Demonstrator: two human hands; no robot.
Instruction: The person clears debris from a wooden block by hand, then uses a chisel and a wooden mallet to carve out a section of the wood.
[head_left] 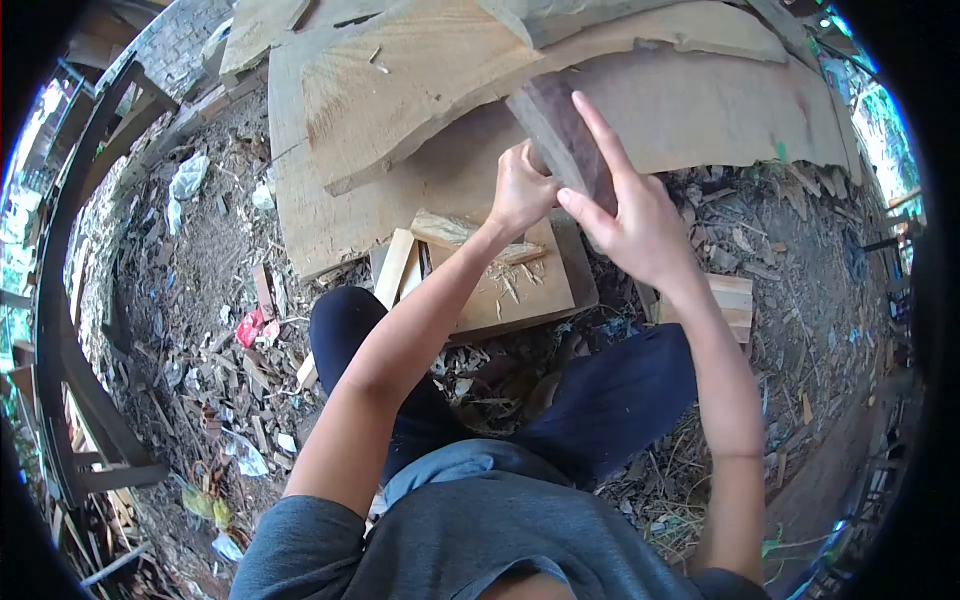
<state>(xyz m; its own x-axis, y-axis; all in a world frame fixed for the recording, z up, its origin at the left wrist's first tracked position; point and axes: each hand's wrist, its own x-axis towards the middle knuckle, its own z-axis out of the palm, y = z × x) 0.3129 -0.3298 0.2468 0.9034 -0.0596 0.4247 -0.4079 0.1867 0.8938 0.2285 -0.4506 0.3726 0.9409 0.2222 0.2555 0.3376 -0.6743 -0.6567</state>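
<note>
A dark brown rectangular block (565, 135) with a greyish side is held up, tilted, in front of my chest and over the boards. My left hand (522, 188) is closed at the block's lower left side, its fingers partly hidden. From the right, my right hand (635, 220) holds the block, thumb at the near end and index finger stretched along the right edge; its other fingers are hidden. Below them, a split piece of pale wood (470, 236) and several splinters (510, 285) lie on a low wooden block (545, 300) between my knees.
Large rough-edged wood slabs (420, 80) lie stacked ahead, over a wide flat board (720, 110). Wood chips and litter cover the ground (215, 270), with a red wrapper (255, 327) at left. A short wood offcut (730, 305) lies by my right knee. A dark frame (60, 350) stands far left.
</note>
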